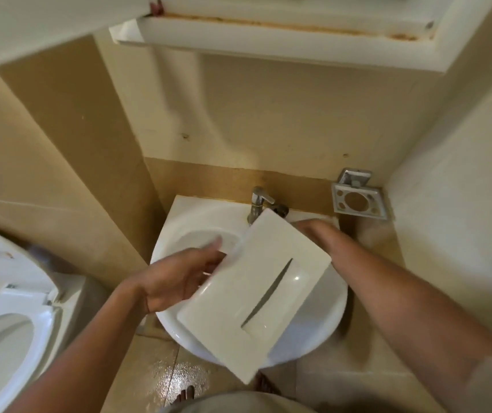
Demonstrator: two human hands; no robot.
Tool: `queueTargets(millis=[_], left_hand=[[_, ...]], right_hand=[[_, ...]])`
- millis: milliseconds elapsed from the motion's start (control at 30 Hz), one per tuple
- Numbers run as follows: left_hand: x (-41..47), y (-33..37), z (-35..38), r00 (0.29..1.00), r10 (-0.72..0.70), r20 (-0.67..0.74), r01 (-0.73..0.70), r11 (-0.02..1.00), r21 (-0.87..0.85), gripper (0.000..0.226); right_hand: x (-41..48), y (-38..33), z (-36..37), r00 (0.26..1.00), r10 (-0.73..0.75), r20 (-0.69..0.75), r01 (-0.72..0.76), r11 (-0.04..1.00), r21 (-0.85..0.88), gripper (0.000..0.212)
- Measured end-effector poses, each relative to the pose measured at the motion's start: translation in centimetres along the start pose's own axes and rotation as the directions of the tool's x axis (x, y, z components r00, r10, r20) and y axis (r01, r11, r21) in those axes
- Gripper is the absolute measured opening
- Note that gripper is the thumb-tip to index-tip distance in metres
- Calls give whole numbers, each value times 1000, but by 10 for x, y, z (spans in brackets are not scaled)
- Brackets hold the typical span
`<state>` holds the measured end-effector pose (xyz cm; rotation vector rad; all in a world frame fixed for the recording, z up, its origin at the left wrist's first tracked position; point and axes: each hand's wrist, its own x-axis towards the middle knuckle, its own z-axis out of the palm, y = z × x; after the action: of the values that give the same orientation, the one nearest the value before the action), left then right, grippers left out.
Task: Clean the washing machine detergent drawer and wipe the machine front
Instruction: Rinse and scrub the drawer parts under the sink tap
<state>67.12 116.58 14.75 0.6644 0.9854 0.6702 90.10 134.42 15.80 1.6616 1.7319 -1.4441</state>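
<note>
The white detergent drawer (253, 296), seen from its flat front panel with a slanted grip slot, is held tilted over the white washbasin (325, 320). My left hand (179, 278) grips its left edge, fingers tucked behind the panel. My right hand (317, 234) reaches behind the drawer's upper right corner, near the tap; its fingers are blurred and partly hidden, so its hold is unclear. The chrome tap (258, 204) stands just beyond the drawer's top corner. No washing machine is in view.
A toilet (6, 332) with its seat down and lid up stands at the left. A metal wall holder (358, 198) hangs right of the tap. A white cabinet with a rusty edge (283, 28) juts out overhead. The floor tiles (179, 377) below the basin look wet.
</note>
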Motion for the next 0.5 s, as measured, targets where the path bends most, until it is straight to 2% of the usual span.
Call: queueTargets(millis=[33,100,167,200,233,300,367,433,500], left_hand=[[-3,0,4,1000,18,20,-20,994,107,55],[-6,-10,10,996,87,-3,-84,974,210,40],[-14,-25,8,988,146,-53,-134,975,178,40],[-17,-32,8,982,168,-90,-154,978,142,41],[-20,-38,7,973,189,-130,-176,979,105,42],[-19,-45,9,945,231,-231,-226,973,46,41],[-10,-48,14,902,238,-361,-259,966,-8,39],[1,-48,21,850,223,-478,-287,956,-65,37],[14,-48,22,804,188,-564,-303,946,-117,34]], right_hand=[[0,-15,1,999,-33,39,34,999,-34,27],[3,-38,9,977,-73,202,59,996,74,26],[11,-49,12,919,-95,383,17,979,202,56],[13,-48,9,902,-116,417,0,963,268,72],[15,-45,4,896,-167,412,14,937,350,79],[19,-30,-1,906,-269,326,61,846,529,69],[25,-5,8,957,-267,117,120,727,676,45],[37,19,30,985,-141,-100,165,591,790,24],[50,38,56,986,15,-163,140,445,884,18]])
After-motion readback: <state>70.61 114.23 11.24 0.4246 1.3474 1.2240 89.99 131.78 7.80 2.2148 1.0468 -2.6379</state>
